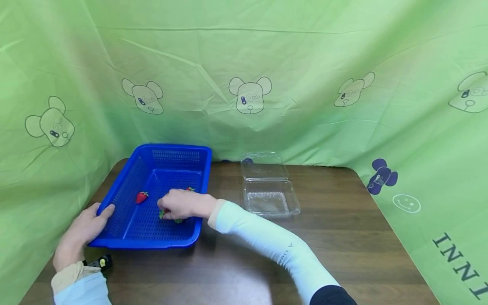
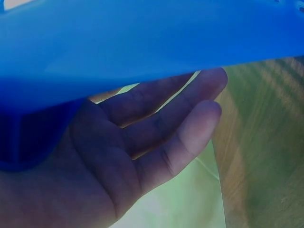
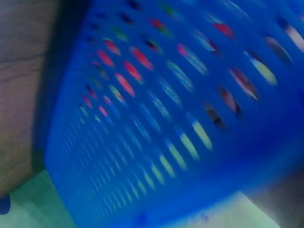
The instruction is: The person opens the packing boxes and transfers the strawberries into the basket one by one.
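Note:
A blue slotted plastic basket (image 1: 152, 243) stands at the left of the table, seen from above in the head view. My left hand (image 1: 85, 224) grips its near left corner, thumb over the rim; in the left wrist view the other fingers (image 2: 175, 147) reach under the blue edge. Inside the basket, my right hand (image 1: 181, 203) bends its fingers down round a strawberry (image 1: 164, 212), mostly hidden by the hand. One red strawberry (image 1: 141, 197) lies apart on the basket floor. Red and green patches of strawberries (image 3: 126, 83) show through the slots in the right wrist view.
Right of the basket, a clear plastic clamshell box (image 1: 267, 203) lies with its lid (image 1: 264, 167) folded back. Green cloth (image 1: 297, 127) with bear drawings hangs behind and beside the brown wooden table (image 1: 328, 237). The basket's right wall stands between the strawberries and the box.

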Motion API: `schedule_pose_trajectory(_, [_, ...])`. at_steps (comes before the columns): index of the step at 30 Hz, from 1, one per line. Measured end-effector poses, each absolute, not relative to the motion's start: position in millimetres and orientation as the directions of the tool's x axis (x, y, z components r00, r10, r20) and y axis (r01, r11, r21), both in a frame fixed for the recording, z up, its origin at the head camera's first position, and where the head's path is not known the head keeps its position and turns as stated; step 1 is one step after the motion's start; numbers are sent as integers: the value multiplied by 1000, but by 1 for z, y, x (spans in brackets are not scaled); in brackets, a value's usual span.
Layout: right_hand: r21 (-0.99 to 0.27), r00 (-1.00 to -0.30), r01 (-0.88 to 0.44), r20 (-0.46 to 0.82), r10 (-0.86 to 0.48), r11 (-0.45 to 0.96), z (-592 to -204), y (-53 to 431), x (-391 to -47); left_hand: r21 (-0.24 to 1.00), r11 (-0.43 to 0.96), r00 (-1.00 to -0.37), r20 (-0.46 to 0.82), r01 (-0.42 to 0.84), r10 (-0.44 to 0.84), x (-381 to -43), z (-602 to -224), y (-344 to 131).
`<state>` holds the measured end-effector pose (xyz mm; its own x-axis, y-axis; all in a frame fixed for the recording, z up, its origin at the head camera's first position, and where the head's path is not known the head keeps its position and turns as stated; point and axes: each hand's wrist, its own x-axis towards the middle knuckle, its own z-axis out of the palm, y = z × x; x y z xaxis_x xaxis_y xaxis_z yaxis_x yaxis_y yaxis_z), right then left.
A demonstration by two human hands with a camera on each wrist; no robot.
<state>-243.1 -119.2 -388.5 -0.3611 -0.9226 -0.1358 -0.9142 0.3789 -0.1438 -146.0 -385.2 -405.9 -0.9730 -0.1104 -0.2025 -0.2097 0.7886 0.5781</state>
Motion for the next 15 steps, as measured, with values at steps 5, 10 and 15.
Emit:
schedule_pose_trajectory(5, [-82,-324,-933,-239,-915,351,-406,-128,-233,578,787,-971,-211,-216,-112,-145,-405,-384])
schedule_pose_trajectory(10, [-106,-366,-906,-291,-884,409,-410,-133,-231,572,791,-972,-205,-216,-117,-144,-405,-385])
schedule_pose_trajectory(15, [-145,-386,-898,-195,-902,416,-406,-131,-237,569,790,-968,-217,-228,-123,-143,-406,-387])
